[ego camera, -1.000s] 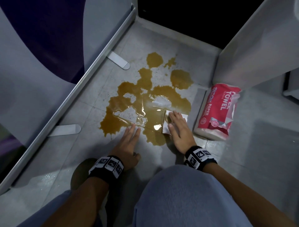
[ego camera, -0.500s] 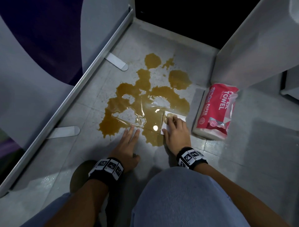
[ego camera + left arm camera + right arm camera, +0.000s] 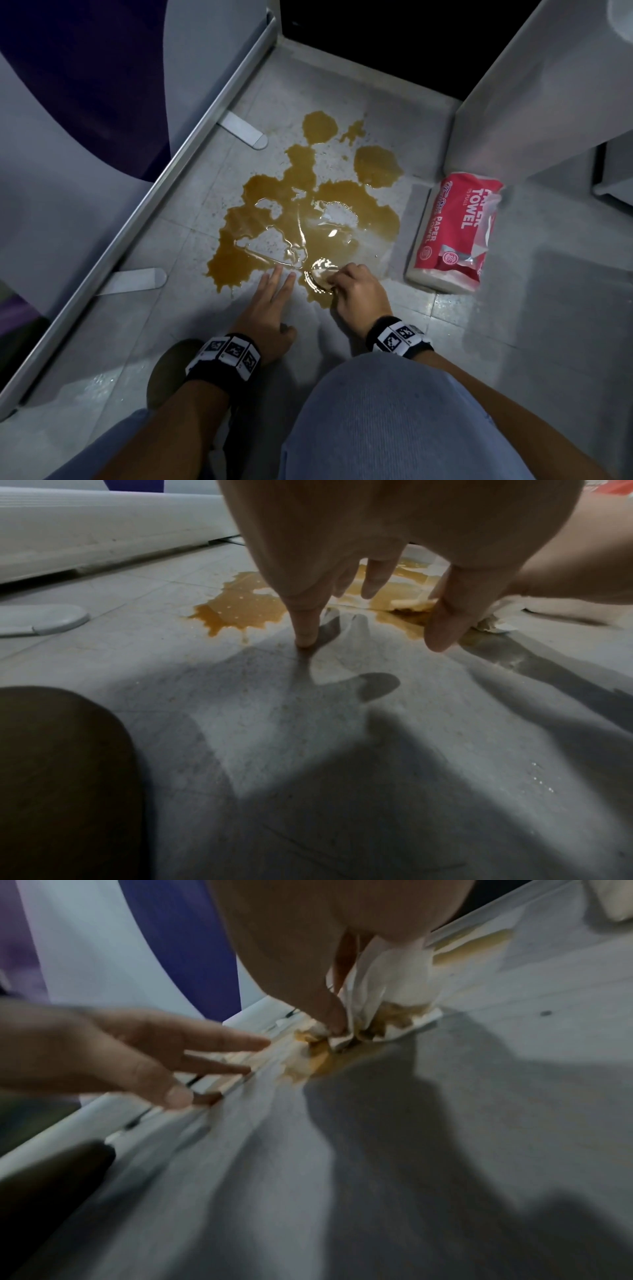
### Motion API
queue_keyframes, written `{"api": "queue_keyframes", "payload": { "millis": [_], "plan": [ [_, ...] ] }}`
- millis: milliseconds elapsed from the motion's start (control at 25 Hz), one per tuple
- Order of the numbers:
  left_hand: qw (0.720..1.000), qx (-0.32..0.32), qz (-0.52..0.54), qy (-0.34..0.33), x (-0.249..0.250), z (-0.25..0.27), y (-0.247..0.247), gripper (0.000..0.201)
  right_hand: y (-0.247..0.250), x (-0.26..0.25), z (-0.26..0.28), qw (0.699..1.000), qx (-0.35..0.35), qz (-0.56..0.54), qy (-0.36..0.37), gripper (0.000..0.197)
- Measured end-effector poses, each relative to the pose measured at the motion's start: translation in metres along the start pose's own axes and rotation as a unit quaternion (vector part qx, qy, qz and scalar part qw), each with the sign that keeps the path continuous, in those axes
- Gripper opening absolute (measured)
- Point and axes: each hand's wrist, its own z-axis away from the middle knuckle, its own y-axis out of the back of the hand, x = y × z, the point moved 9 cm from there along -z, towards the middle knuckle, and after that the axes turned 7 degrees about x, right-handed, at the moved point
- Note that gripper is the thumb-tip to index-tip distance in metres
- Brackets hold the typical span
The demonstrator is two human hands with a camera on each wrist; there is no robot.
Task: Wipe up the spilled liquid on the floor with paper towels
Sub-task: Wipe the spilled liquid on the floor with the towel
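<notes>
Dim overall, with light falling from above and behind the person. Glare glints on the spilled liquid point(image 3: 329, 233) toward 12 o'clock in the head view. The left hand point(image 3: 342, 534) casts a hard shadow toward 6 o'clock. The right wrist view is motion-blurred throughout. Straight edges bow near the frame borders.

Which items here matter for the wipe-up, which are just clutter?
In play:
- brown spill
- crumpled paper towel, gripped by right hand
- paper towel pack
- left hand, fingers straight on floor

Lying about:
- partition feet
- grey panel
</notes>
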Motion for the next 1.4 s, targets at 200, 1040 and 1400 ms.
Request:
{"api": "queue_keyframes", "payload": {
  "millis": [200, 1040, 1400],
  "plan": [
    [1.0, 0.001, 0.016, 0.01, -0.007, -0.002, 0.001, 0.096, 0.001, 0.027, -0.034, 0.933, -0.044, -0.233, -0.272, 0.024],
    [1.0, 0.007, 0.02, 0.013, -0.007, 0.001, 0.0, 0.097, 0.001, 0.002, -0.068, 0.987, 0.017, 0.143, 0.074, 0.023],
    [0.999, -0.003, 0.029, 0.022, -0.008, -0.001, 0.001, 0.099, -0.026, -0.01, -0.068, 0.985, -0.035, 0.13, 0.109, 0.027]
  ]
}}
